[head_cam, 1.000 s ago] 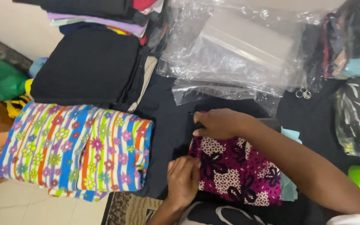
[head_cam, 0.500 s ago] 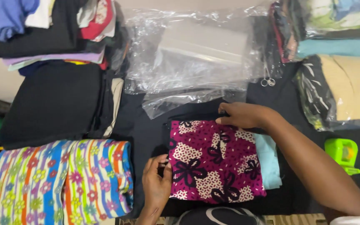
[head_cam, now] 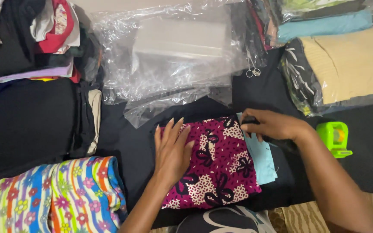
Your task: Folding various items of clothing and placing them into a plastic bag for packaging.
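Single head-worn view, steeply down, close over cloth-covered table [head_cam: 368, 142].

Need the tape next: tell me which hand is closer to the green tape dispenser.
Right. The right hand lies just left of the green tape dispenser; the left hand rests flat on the magenta patterned fabric, farther left.

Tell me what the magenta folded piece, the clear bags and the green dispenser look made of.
Magenta piece: printed woven cloth, matte; soft folded edges under the left hand.
Clear bags: thin plastic film, glossy; crinkles and glare.
Green dispenser: probably hard moulded plastic, smooth with a slight sheen.
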